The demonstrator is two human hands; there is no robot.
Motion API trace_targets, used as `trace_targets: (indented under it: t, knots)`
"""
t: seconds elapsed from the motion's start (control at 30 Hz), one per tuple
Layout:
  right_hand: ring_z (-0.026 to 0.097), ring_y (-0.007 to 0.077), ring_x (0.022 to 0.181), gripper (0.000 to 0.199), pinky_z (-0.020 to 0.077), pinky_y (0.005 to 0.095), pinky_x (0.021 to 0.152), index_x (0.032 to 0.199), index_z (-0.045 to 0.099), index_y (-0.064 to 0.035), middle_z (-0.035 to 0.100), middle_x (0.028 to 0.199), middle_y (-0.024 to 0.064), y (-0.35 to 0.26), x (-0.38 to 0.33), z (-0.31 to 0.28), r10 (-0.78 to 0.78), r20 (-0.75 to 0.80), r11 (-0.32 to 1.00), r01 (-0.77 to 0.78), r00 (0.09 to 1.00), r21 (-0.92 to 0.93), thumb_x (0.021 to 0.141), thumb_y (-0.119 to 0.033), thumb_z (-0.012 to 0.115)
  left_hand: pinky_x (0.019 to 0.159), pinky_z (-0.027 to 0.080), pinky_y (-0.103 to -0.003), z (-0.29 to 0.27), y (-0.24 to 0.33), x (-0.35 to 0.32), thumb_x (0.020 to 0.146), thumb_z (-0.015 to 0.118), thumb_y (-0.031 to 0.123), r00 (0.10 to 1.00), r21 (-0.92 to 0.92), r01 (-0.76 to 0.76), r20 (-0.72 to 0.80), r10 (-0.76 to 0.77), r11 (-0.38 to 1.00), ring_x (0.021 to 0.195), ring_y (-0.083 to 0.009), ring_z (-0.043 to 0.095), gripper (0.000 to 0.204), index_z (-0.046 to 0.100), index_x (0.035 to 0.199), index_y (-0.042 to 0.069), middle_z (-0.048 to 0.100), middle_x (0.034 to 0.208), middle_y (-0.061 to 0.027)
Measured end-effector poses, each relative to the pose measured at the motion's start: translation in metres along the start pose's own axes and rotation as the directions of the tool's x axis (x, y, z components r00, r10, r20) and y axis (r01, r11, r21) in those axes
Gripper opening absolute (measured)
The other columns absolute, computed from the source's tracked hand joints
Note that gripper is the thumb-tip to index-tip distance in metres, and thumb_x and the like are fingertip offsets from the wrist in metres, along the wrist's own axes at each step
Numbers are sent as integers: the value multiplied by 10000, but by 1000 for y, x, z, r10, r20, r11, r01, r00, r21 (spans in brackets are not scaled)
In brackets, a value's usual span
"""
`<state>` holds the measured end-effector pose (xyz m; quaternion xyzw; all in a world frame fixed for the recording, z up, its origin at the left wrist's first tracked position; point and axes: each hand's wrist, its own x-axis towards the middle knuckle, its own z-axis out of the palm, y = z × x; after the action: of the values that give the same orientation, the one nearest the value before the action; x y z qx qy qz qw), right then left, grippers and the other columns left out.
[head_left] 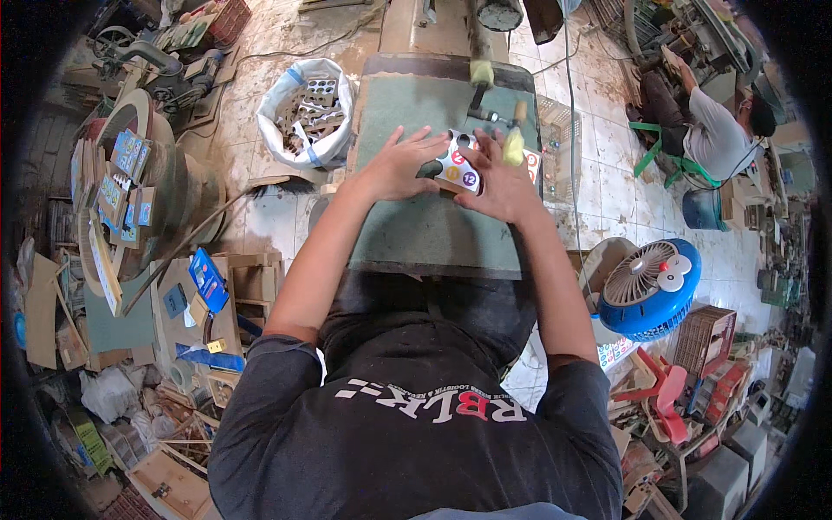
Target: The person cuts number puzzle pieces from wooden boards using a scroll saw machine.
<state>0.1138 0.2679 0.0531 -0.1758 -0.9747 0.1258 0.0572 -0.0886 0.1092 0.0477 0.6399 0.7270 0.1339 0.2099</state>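
Note:
A small white board (469, 178) printed with coloured numbered circles lies on a green-topped work table (416, 230), with round holes or dark circles at its far end. My left hand (401, 165) rests at the board's left side, fingers spread and stretched, thumb near its edge. From the right, my right hand (504, 184) grips the board, fingers over its top and thumb by the near edge. Just beyond, a machine arm (479, 48) with yellow-wrapped parts comes down close to my right fingers. Another printed sheet (531, 165) shows partly behind my right hand.
Left of the table stands a white sack (305, 113) full of offcuts. A blue fan (650, 286) is at the right, beyond my right forearm. A co-worker (719, 126) sits at the far right. Printed boards (130, 152) lean on a large round machine at the left.

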Motion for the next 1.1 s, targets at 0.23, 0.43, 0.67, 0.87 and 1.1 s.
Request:
trace_targets:
  t: [0.23,0.43,0.67,0.87,1.1]
  knots:
    - [394,358,1519,924,275,543,1272,1565,552,-237,393,1677,128,11,5,8,-79,84,997,80,993,-16,782,-664,794,1337,137,-609,3,-10,3,874,853,297,999,9,-39,-11,39,999,1648,-295,253,887,446,1649,153,362,1756,-5]
    - [419,315,1518,918,345,600,1186,1562,552,-274,419,1677,124,-2,2,7,6,81,993,3,997,-115,786,-712,773,1344,130,-594,-6,-13,7,876,845,261,999,8,-34,37,34,999,1652,-282,244,901,421,1666,172,342,1766,7]
    - [431,305,1529,908,322,653,1172,1576,534,-269,415,1688,139,-27,0,-5,170,143,980,-151,975,-133,810,-707,749,1342,165,-584,0,-11,0,903,833,253,1000,-8,19,-17,-19,1000,1631,-285,298,799,493,1620,167,415,1726,-33]
    - [425,315,1536,902,316,679,1154,1595,526,-267,409,1686,162,-15,-8,9,68,106,982,-47,992,-186,823,-675,753,1332,201,-573,23,1,-21,910,834,294,962,-84,57,-262,-77,995,1599,-287,368,668,598,1528,203,490,1675,-47]
    - [420,320,1541,849,299,693,1168,1557,575,-256,358,1723,171,-30,-5,-4,125,150,989,-112,981,-92,835,-667,750,1321,231,-577,28,-10,-13,884,849,294,958,-30,69,-276,-75,997,1584,-277,398,642,632,1483,218,515,1655,-43]
